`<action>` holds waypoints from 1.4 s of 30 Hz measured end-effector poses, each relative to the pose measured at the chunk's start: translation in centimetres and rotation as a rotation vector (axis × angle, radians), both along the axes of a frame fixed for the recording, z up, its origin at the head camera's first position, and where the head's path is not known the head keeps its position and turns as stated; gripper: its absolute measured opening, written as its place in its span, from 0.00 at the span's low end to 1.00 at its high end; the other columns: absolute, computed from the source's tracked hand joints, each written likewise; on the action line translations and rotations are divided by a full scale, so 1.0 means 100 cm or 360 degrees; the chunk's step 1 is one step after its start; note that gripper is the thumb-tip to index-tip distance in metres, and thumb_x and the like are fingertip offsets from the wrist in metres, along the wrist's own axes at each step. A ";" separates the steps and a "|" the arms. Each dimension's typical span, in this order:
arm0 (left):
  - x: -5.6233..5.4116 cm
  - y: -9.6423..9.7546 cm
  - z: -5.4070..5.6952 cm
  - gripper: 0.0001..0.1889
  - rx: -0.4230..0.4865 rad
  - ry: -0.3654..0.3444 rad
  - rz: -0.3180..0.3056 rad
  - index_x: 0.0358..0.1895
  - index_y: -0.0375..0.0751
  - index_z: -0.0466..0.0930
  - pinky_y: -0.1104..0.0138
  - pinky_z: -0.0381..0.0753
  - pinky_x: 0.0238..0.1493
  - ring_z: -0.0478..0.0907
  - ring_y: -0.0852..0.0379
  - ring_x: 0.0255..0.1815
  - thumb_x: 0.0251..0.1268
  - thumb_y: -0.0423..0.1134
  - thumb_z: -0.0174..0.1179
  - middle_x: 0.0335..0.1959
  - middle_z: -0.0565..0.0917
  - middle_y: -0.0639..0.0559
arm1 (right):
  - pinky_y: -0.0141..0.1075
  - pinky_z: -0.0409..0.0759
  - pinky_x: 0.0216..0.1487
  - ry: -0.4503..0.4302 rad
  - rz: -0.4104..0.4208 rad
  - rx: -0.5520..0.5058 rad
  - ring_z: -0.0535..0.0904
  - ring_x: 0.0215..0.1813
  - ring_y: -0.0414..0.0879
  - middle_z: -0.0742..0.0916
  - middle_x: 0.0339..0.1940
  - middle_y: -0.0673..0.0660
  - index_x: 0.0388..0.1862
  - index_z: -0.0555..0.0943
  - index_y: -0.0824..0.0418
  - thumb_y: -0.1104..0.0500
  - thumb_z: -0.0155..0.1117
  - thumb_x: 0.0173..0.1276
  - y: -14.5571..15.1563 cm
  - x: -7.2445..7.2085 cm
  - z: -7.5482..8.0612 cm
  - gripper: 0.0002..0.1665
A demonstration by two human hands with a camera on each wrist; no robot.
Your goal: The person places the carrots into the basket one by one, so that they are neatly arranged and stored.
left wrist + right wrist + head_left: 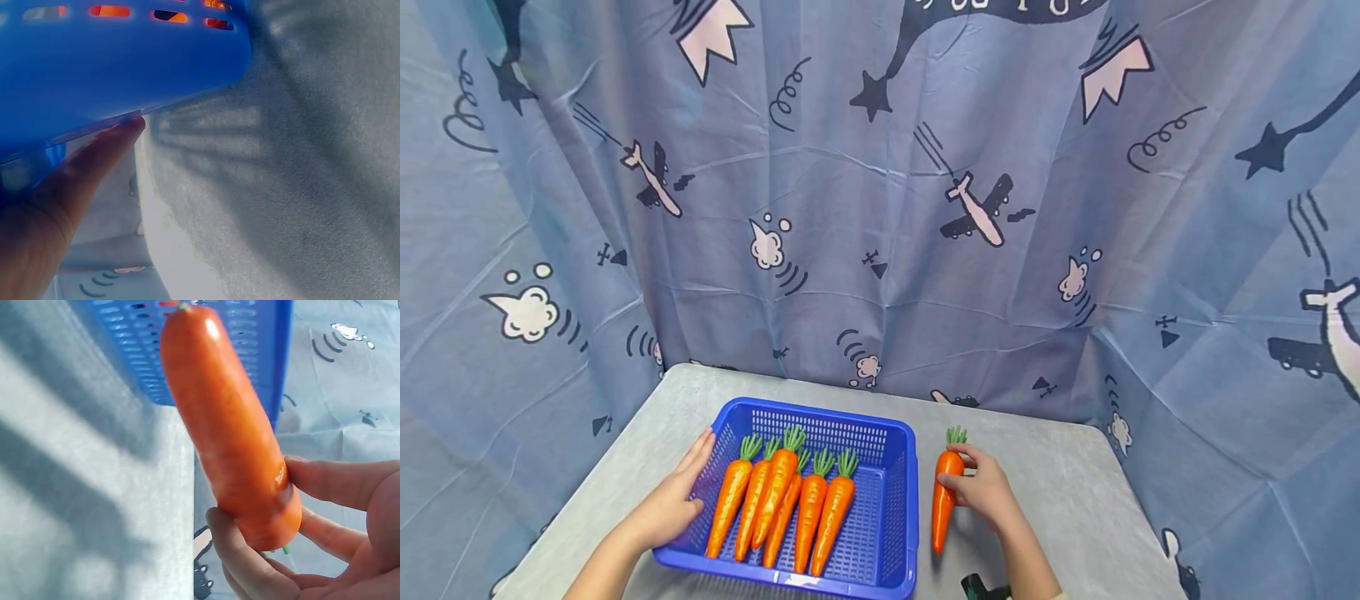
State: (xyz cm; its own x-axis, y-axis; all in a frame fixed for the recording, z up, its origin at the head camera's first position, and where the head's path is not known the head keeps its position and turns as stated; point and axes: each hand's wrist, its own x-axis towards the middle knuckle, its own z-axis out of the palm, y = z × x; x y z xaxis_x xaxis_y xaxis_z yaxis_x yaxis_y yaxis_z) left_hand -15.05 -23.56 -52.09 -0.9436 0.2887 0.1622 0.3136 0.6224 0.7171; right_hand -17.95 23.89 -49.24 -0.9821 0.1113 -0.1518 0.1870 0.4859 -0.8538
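Observation:
A blue plastic basket (898,521) with slotted walls holds several orange carrots (811,508) with green tops, laid side by side, one on top of others. My left hand (666,508) rests at the basket's left side with its fingers straight along the rim. In the left wrist view, one digit (94,159) touches the edge of the basket (125,62). To the right of the basket, my right hand (985,487) pinches a single carrot (943,500) near its leafy end, its tip pointing toward me. The right wrist view shows thumb and fingers around this carrot (225,425).
Basket and carrots are on a grey-white table (1067,500). A dark object (977,587) shows at the bottom edge beside the right forearm. Blue patterned curtains (880,208) hang behind the table and at both sides.

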 end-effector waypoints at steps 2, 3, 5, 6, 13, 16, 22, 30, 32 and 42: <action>0.000 0.000 0.000 0.49 0.0002 0.0003 0.0000 0.80 0.29 0.48 0.94 0.34 0.61 0.45 0.23 0.78 0.47 0.17 0.54 0.82 0.45 0.30 | 0.44 0.89 0.38 0.0004 0.0010 0.0013 0.84 0.42 0.54 0.77 0.63 0.75 0.66 0.77 0.61 0.65 0.72 0.63 -0.002 0.000 0.004 0.31; 0.000 0.000 0.000 0.49 0.0001 0.0005 0.0000 0.80 0.29 0.48 0.94 0.34 0.61 0.45 0.23 0.78 0.47 0.17 0.54 0.82 0.45 0.30 | 0.45 0.89 0.38 0.0004 0.0013 0.0013 0.84 0.43 0.54 0.77 0.63 0.75 0.66 0.77 0.61 0.64 0.72 0.63 -0.003 -0.001 0.005 0.31; 0.000 0.000 0.000 0.49 -0.0002 -0.0005 -0.0002 0.80 0.29 0.47 0.94 0.33 0.61 0.45 0.24 0.79 0.48 0.17 0.54 0.82 0.44 0.31 | 0.46 0.89 0.39 0.0008 0.0016 0.0012 0.84 0.44 0.55 0.78 0.63 0.74 0.66 0.77 0.60 0.64 0.72 0.63 -0.005 -0.001 0.008 0.31; 0.000 0.000 0.000 0.49 -0.0006 -0.0013 -0.0001 0.80 0.30 0.47 0.93 0.33 0.61 0.45 0.24 0.79 0.48 0.17 0.54 0.82 0.44 0.32 | 0.46 0.89 0.39 0.0014 0.0023 0.0012 0.84 0.45 0.55 0.77 0.63 0.74 0.66 0.77 0.61 0.64 0.71 0.63 -0.006 -0.001 0.010 0.31; 0.000 0.000 0.000 0.50 -0.0006 -0.0049 0.0011 0.80 0.31 0.47 0.93 0.33 0.60 0.44 0.26 0.80 0.48 0.17 0.54 0.83 0.43 0.33 | 0.46 0.89 0.40 0.0069 0.0026 0.0008 0.83 0.50 0.59 0.78 0.63 0.73 0.67 0.77 0.60 0.64 0.70 0.64 -0.012 -0.005 0.025 0.30; 0.001 0.000 0.001 0.50 0.0002 -0.0034 0.0010 0.80 0.30 0.47 0.93 0.33 0.60 0.44 0.25 0.79 0.48 0.17 0.55 0.82 0.44 0.33 | 0.44 0.89 0.39 0.0075 0.0025 -0.0008 0.83 0.51 0.60 0.78 0.64 0.72 0.67 0.77 0.60 0.64 0.70 0.64 -0.016 -0.008 0.030 0.31; 0.000 0.000 0.002 0.50 -0.0001 -0.0030 0.0011 0.80 0.30 0.47 0.93 0.33 0.61 0.44 0.25 0.79 0.48 0.17 0.55 0.83 0.44 0.34 | 0.44 0.89 0.38 0.0085 0.0049 -0.0100 0.83 0.52 0.62 0.77 0.63 0.73 0.67 0.76 0.61 0.63 0.70 0.64 -0.028 -0.012 0.040 0.31; 0.000 0.000 0.003 0.49 0.0005 -0.0014 0.0006 0.80 0.29 0.48 0.93 0.33 0.61 0.44 0.25 0.79 0.47 0.16 0.54 0.82 0.44 0.32 | 0.47 0.89 0.37 0.0103 0.0165 -0.0261 0.85 0.49 0.61 0.78 0.61 0.73 0.65 0.76 0.63 0.64 0.72 0.62 -0.052 -0.019 0.050 0.31; 0.000 0.000 0.003 0.49 0.0004 -0.0012 0.0006 0.80 0.29 0.48 0.93 0.33 0.61 0.44 0.25 0.79 0.47 0.17 0.54 0.82 0.44 0.32 | 0.47 0.89 0.36 0.0105 0.0202 -0.0267 0.86 0.49 0.61 0.79 0.61 0.72 0.65 0.77 0.62 0.63 0.72 0.62 -0.060 -0.021 0.051 0.31; 0.001 0.000 0.001 0.49 0.0000 -0.0004 0.0001 0.80 0.29 0.48 0.93 0.33 0.61 0.45 0.24 0.79 0.47 0.17 0.55 0.82 0.45 0.31 | 0.49 0.89 0.38 0.0074 0.0392 -0.0353 0.86 0.47 0.60 0.78 0.60 0.71 0.63 0.77 0.60 0.63 0.73 0.61 -0.095 -0.030 0.053 0.30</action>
